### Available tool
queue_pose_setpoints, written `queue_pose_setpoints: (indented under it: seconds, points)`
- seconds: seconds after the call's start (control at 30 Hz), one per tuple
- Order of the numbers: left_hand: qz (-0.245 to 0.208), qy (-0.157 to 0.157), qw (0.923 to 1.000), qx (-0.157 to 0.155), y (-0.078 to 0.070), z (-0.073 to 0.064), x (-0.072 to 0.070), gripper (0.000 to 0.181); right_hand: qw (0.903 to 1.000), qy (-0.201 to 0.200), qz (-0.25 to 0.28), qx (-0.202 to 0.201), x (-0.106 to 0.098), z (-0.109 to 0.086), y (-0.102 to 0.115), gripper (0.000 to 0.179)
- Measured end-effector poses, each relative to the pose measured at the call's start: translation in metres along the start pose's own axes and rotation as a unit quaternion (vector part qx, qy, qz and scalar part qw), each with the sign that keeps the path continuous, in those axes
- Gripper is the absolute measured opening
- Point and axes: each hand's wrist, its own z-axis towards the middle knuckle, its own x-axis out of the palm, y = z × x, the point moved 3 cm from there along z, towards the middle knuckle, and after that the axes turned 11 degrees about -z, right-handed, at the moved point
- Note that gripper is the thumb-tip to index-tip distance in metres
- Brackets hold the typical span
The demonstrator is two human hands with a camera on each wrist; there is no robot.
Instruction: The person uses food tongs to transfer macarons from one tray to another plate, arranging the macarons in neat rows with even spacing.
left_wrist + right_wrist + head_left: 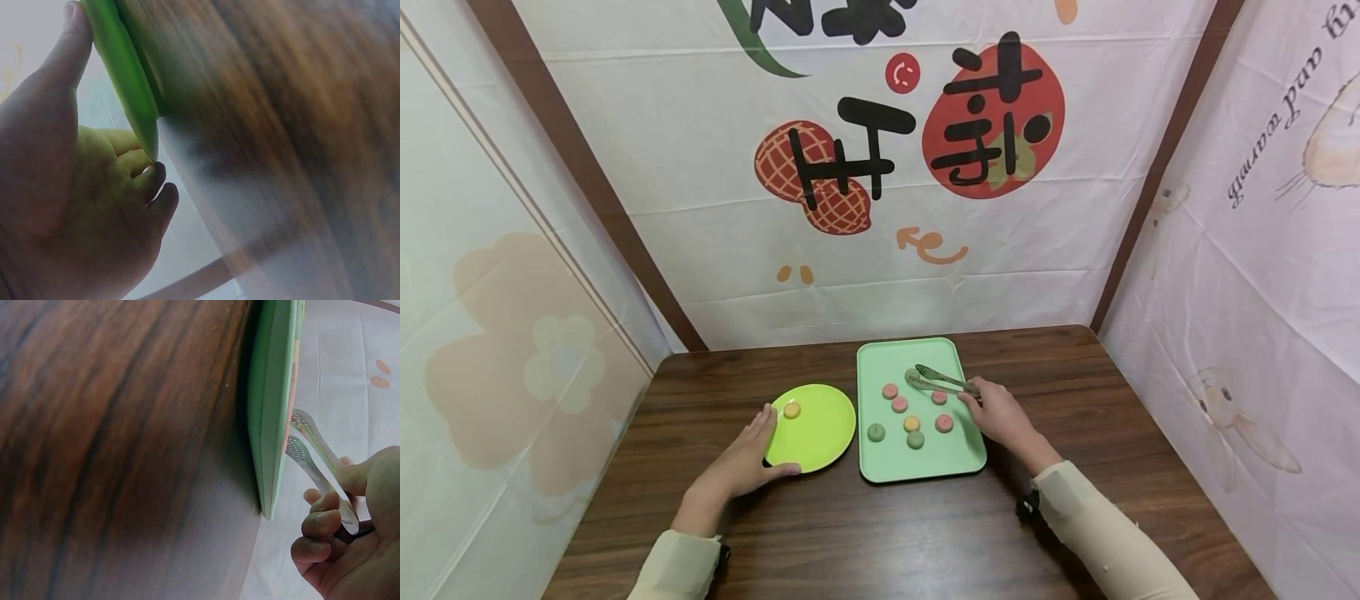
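My left hand (741, 458) holds the rim of a round yellow-green plate (820, 446), fingers along its left side and thumb at its near edge. One yellow macaron (792, 410) lies near the plate's far left rim. Metal tongs (951, 386) with perforated tips are gripped in my right hand (1000, 417), over the right side of a mint-green tray (925, 467). The spread tips reach a green macaron (912, 377) at the far part of the tray. In the right wrist view, thumb and curled fingers hold the tongs (319, 465); the macarons are mostly hidden behind the tray edge.
Several pink macarons (944, 423), a yellow one (912, 423) and two green ones (876, 432) are spread over the tray. Plate and tray stand side by side on a dark wooden table (880, 542). Printed white cloth walls (700, 250) enclose the back and sides.
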Motion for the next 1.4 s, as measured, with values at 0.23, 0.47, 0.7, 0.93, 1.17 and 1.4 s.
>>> queue_pose_setpoints:
  seconds: [0.23,0.47,0.7,0.93,1.17,1.4]
  points:
    - [-0.003,0.001,1.0,-0.002,-0.0004,-0.0007,0.0003,0.126,1.0,0.001,0.002,0.004,-0.0007,0.0001,0.0,0.043]
    - [-0.003,0.0,1.0,-0.003,-0.002,-0.001,0.0001,0.126,1.0,0.0,-0.005,0.007,-0.0008,0.0014,0.0002,0.042]
    - [-0.004,0.001,1.0,-0.007,-0.0035,-0.0011,-0.0007,0.125,0.9999,-0.004,-0.006,0.007,0.0,0.0023,-0.0001,0.039]
    - [-0.003,-0.001,1.0,-0.004,-0.0043,-0.0018,-0.0011,0.124,1.0,-0.006,-0.003,0.006,0.0012,0.0017,-0.0005,0.035]
    - [-0.004,-0.001,1.0,-0.005,-0.0045,-0.0022,-0.0009,0.123,0.9999,-0.013,-0.002,-0.003,-0.0001,0.0009,0.0005,0.037]
    - [-0.002,0.0,1.0,-0.004,-0.0057,-0.0022,-0.0012,0.123,0.9999,-0.011,-0.001,-0.003,0.0006,0.0005,0.0004,0.036]
